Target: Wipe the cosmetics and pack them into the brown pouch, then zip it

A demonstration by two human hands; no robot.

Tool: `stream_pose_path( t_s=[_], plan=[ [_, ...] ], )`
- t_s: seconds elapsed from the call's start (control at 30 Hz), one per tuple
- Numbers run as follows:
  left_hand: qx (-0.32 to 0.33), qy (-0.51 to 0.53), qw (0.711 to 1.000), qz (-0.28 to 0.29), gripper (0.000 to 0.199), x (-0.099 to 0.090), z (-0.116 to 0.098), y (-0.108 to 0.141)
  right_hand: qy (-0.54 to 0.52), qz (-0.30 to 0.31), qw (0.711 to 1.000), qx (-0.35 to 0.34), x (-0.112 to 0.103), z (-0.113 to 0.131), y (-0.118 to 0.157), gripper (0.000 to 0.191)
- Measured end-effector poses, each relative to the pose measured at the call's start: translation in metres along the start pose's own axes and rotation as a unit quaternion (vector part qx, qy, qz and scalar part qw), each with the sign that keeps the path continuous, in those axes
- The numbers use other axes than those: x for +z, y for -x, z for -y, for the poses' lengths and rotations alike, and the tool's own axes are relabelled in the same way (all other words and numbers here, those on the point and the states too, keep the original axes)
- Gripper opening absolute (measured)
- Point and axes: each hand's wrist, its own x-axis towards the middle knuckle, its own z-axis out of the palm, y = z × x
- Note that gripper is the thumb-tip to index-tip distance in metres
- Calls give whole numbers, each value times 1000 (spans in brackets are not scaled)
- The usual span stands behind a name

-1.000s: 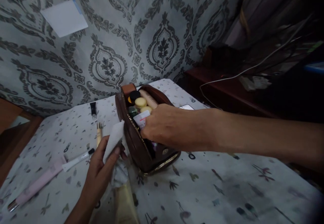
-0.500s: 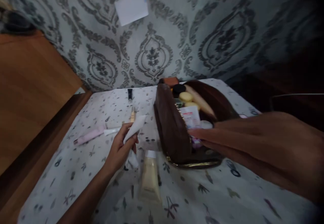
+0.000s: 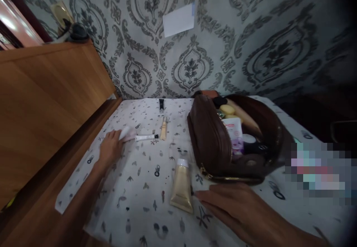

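Note:
My left hand (image 3: 111, 148) is closed on a white tissue (image 3: 126, 131) at the left of the patterned cloth, beside a pink tube (image 3: 130, 135) that is partly hidden. My right hand (image 3: 231, 202) lies low over the cloth with fingers stretched out and holds nothing. Its fingertips are just right of a beige tube with a white cap (image 3: 181, 191). Behind that hand stands an open brown bag (image 3: 209, 135) holding a white and purple packet (image 3: 235, 133), yellow round items (image 3: 227, 109) and dark items.
A white tube (image 3: 145, 137), a small beige tube (image 3: 163, 128) and a black-ended tube (image 3: 161, 106) lie on the cloth (image 3: 145, 169). Wooden furniture (image 3: 52, 102) rises at left. A pixelated patch covers something at right.
My left hand has moved left with the tissue, away from the small beige tube. My right hand has left the bag and come down beside the large beige tube. The view has shifted left.

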Motion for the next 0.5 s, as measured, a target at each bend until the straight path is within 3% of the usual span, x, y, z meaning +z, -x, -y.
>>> stream_pose_path(
  t_s=[0.07, 0.17, 0.3, 0.4, 0.5],
  plan=[
    [5, -24, 999, 29, 44, 2, 16, -5, -48, 40, 998, -2, 5, 7, -4, 35],
    [21, -36, 997, 65, 44, 4, 30, -3, -94, 26, 995, 15, 12, 14, -10, 32],
    [17, -36, 998, 41, 44, 1, 34, 9, -141, 37, 988, 41, 23, 26, -20, 26],
    [-23, 70, 996, -41, 46, -8, 20, 20, -203, 32, 976, 66, 33, 36, -29, 23],
    [-151, 267, 951, -24, 61, -20, -18, 40, -283, -36, 953, 101, 45, 45, -37, 31]
  ],
)
